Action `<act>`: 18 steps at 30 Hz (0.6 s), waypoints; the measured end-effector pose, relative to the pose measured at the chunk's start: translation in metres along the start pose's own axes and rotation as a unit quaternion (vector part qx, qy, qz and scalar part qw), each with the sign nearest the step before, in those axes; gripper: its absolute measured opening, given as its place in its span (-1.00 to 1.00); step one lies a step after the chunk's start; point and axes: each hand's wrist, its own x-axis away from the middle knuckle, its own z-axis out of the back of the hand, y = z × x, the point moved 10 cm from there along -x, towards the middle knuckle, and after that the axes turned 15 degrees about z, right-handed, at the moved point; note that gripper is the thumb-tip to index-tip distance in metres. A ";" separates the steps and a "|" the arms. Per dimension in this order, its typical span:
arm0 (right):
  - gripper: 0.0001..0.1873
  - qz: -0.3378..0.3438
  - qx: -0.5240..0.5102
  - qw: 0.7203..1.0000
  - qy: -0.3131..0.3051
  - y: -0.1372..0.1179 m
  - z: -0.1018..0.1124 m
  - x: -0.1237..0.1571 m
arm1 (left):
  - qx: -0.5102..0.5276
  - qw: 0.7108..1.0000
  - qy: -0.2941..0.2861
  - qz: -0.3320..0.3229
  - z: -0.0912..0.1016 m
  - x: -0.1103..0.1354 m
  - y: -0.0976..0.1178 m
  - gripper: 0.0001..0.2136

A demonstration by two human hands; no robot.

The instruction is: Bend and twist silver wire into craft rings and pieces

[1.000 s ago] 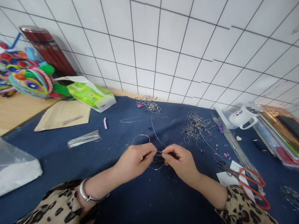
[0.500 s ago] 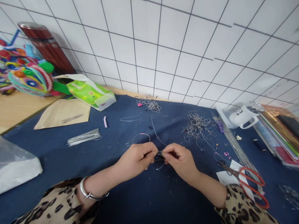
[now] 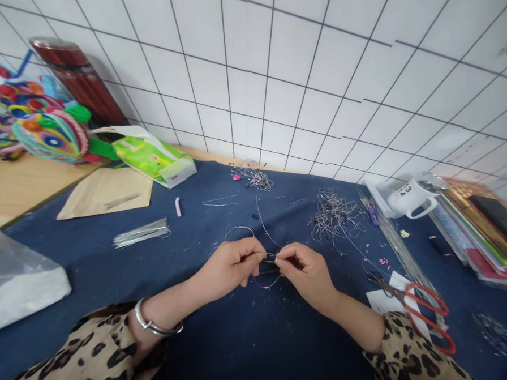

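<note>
Two hands (image 3: 234, 264) (image 3: 307, 275) pinch thin wire (image 3: 271, 255), hiding the parts they grip.

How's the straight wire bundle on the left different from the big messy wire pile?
The wire bundle has mostly straight strands; the messy wire pile is loopy and tangled. The bundle is long and narrow, the pile wide and roundish. The bundle is nearer the left hand, the pile nearer the right hand. Both are thin, greyish strands on dark blue cloth.
</note>
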 end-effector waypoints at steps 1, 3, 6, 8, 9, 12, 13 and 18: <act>-0.95 0.008 0.004 1.000 -0.001 -0.002 0.000 0.000 | -0.003 1.000 0.000 0.000 -0.001 0.000 0.000 -0.86; -0.94 0.023 0.012 1.000 -0.003 -0.005 -0.001 0.000 | -0.004 1.000 -0.006 0.004 -0.003 0.000 0.000 -0.86; -0.94 0.044 0.020 0.999 -0.002 -0.008 -0.001 0.000 | 0.010 1.000 -0.023 0.015 -0.005 0.000 0.000 -0.86; -0.93 0.059 0.026 0.998 -0.003 -0.010 -0.002 -0.001 | 0.026 0.999 -0.036 0.022 -0.007 0.000 -0.001 -0.86; -0.93 0.066 0.029 0.997 -0.003 -0.011 -0.002 -0.001 | 0.035 0.998 -0.041 0.026 -0.008 0.000 -0.001 -0.85; -0.92 0.083 0.034 0.996 -0.003 -0.013 -0.002 -0.002 | 0.061 0.996 -0.056 0.039 -0.009 0.000 -0.003 -0.85; -0.91 0.088 0.035 0.996 -0.003 -0.014 -0.002 -0.002 | 0.071 0.995 -0.062 0.044 -0.010 -0.001 -0.004 -0.85; -0.91 0.110 0.047 0.993 -0.003 -0.017 -0.003 -0.001 | 0.125 0.986 -0.084 0.071 -0.012 -0.002 -0.007 -0.87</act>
